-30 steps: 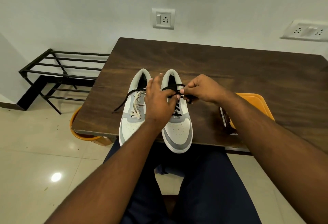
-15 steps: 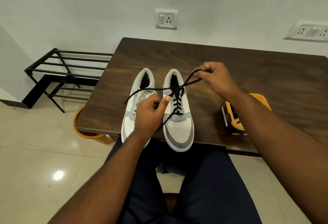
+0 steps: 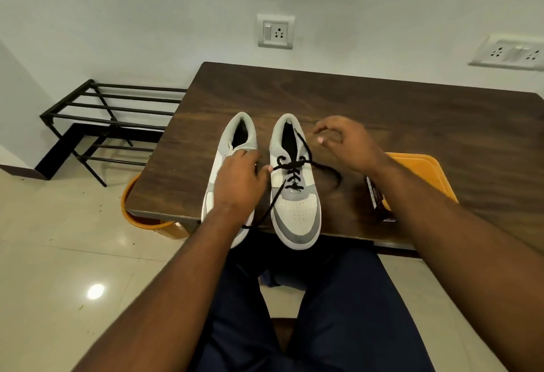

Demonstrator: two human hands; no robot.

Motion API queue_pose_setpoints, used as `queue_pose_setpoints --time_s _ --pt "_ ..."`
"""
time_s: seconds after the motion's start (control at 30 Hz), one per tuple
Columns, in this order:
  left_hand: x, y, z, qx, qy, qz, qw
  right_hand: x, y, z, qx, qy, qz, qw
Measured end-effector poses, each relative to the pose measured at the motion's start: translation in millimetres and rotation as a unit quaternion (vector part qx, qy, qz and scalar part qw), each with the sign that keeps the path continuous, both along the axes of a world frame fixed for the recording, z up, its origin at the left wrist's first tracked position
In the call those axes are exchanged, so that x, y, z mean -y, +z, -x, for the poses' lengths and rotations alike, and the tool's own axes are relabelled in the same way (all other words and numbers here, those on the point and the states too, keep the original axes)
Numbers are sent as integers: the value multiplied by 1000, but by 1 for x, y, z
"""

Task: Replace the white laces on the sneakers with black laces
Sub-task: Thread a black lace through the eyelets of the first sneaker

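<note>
I see a big brown table (image 3: 382,112) by a white wall. Beside it on the floor is a black metal rack (image 3: 97,112). An orange tub (image 3: 138,218) peeks out under the table's near left corner. An orange tray (image 3: 424,171) sits on the table at the right, with a small dark box (image 3: 378,198) just beside it.

Two grey and white shoes stand side by side at the near edge of the table. The right shoe (image 3: 297,212) has the black lace (image 3: 294,171) through its holes. One loose end hangs down between the shoes.

My left hand (image 3: 238,183) covers the left shoe (image 3: 235,142) and pinches the black lace near the knot. My right hand (image 3: 347,145) floats above the table, just right of the right shoe. Its fingers curl loosely and hold nothing.
</note>
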State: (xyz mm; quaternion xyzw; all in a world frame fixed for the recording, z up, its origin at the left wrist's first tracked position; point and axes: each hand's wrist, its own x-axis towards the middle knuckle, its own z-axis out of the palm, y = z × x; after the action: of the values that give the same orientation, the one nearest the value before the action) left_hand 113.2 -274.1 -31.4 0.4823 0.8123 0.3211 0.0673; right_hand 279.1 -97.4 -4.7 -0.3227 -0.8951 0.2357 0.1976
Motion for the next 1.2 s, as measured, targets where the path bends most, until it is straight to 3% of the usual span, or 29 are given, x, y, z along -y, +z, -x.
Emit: queue_pose_setpoints --time_s 0.17,0.27,0.33,0.47,0.67,0.87,0.97,1.03,1.1,1.2 --pt "-11 -11 -19 95 0 25 995 31 -25 17 14 102 -2 995" --pt "-13 -15 -26 -26 33 70 997 30 -36 17 -4 116 -25 993" --pt "-18 -15 -27 -53 30 73 995 30 -38 16 -7 108 -49 993" --pt "-28 -21 -25 117 -30 5 993 25 -35 14 -5 100 -59 993" --pt "-33 -15 -30 154 5 -102 983 22 -40 9 17 77 -69 994" --pt "-29 -8 -23 99 23 -68 993 11 -31 4 -17 -56 -81 995" --pt "-27 -11 -1 118 55 25 991 -14 -28 -14 51 -134 -53 988" --pt "-29 -12 4 136 66 86 985 -17 -32 -17 118 -138 -34 983" --pt "-33 -8 1 128 55 93 986 -10 -34 -13 159 -122 -8 980" --pt "-37 -3 -5 132 9 70 989 10 -32 0 93 -77 78 990"
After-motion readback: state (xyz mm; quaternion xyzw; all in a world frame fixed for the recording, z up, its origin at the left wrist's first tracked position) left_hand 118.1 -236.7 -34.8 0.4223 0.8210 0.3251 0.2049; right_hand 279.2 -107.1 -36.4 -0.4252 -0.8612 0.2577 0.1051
